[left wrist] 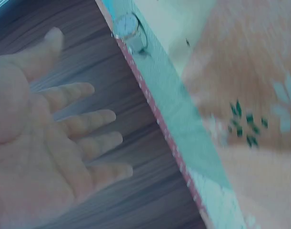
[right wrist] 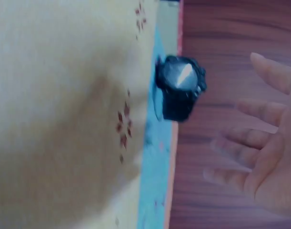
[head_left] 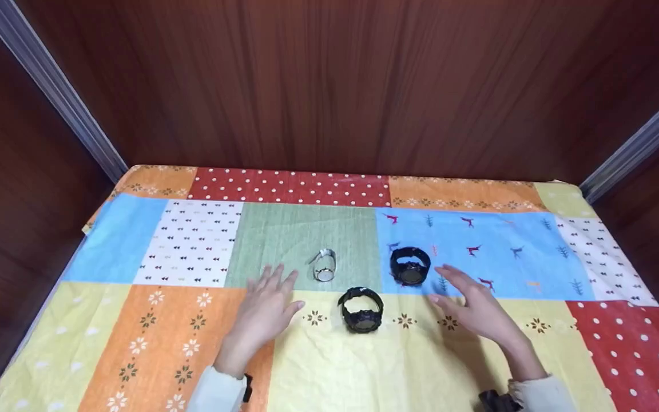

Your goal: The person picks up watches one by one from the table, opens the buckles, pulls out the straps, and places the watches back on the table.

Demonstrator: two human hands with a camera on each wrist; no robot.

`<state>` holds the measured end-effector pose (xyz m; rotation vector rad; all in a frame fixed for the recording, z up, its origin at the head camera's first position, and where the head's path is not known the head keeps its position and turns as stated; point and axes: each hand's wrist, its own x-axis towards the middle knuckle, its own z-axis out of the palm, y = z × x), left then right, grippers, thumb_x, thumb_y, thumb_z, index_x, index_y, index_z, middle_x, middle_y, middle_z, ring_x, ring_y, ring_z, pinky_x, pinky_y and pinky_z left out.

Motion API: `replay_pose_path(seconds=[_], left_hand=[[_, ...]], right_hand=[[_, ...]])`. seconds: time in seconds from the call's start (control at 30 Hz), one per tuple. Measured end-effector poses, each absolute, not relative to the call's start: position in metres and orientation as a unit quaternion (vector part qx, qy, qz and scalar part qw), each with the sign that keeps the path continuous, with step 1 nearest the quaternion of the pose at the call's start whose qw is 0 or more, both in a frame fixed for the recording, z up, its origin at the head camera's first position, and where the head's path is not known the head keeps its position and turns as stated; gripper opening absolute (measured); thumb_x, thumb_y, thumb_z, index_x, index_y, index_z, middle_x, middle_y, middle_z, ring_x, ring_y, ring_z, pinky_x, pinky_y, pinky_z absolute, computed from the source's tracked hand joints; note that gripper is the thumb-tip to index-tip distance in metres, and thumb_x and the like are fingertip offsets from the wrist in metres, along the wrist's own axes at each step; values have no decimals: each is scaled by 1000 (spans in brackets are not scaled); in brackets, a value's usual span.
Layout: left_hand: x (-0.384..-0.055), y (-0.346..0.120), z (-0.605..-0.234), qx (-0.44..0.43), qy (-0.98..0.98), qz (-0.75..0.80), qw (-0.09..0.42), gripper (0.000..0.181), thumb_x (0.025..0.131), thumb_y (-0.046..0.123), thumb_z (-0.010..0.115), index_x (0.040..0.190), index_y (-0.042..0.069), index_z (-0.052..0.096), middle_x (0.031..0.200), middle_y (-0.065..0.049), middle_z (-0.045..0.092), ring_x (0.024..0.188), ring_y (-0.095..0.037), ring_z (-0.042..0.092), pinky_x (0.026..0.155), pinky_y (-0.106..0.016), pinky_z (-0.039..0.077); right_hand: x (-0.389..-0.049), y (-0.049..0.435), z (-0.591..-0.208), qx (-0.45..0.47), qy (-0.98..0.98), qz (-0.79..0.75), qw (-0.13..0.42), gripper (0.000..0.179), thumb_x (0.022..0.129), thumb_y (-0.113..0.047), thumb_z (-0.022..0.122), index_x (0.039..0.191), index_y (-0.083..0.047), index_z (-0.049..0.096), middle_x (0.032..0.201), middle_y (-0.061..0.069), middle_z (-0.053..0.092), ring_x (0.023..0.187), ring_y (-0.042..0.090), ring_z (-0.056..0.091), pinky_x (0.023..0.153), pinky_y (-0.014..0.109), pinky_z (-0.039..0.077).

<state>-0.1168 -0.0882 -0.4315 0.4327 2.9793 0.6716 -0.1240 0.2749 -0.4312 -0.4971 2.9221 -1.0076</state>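
Three wristwatches stand on a patchwork cloth. The silver watch is on the green patch, its dial facing the person. One black watch is on the blue patch, and a second black watch is nearer, on the yellow patch. My left hand is left of the silver watch, fingers spread and holding nothing. Just right of the farther black watch, my right hand has its fingers extended, apart from the watch. The left wrist view includes the silver watch; the right wrist view includes a black watch.
The patchwork cloth covers the whole surface. Behind its far edge rises a dark wood-grain panel. Metal strips run along the panel's left and right sides. Dark bands are on both wrists, by the pale sleeves.
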Motion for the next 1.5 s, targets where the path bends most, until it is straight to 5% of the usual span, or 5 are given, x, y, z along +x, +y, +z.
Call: replay_pose_path(seconds=[0.23, 0.4, 0.9, 1.5], left_hand=[[-125, -74, -437, 159, 932, 319, 71, 43, 91, 11, 52, 131, -3, 44, 136, -23, 39, 126, -38, 34, 103, -50, 26], [-129, -63, -441, 166, 896, 401, 96, 37, 91, 5, 49, 126, -8, 48, 125, -24, 50, 116, -37, 46, 99, -46, 34], [-125, -33, -456, 119, 827, 527, 156, 22, 87, -1, 50, 105, -10, 61, 94, -18, 64, 90, -30, 59, 84, -40, 47], [-124, -25, -466, 92, 822, 539, 160, 26, 87, -1, 49, 108, -12, 59, 89, -17, 66, 85, -28, 61, 81, -38, 48]], right_hand=[[-129, 257, -440, -158, 882, -439, 71, 40, 88, -9, 59, 123, 9, 50, 121, 26, 52, 110, 37, 51, 90, 38, 44], [-131, 247, -445, -168, 841, -495, 138, 33, 90, -7, 55, 117, 11, 53, 115, 27, 56, 103, 35, 56, 84, 27, 47], [-133, 222, -457, -136, 738, -611, 253, 42, 87, 2, 46, 123, 22, 37, 118, 35, 49, 110, 43, 49, 90, 43, 43], [-133, 217, -465, -116, 725, -626, 262, 43, 81, 8, 41, 121, 21, 40, 118, 35, 49, 109, 39, 52, 91, 43, 43]])
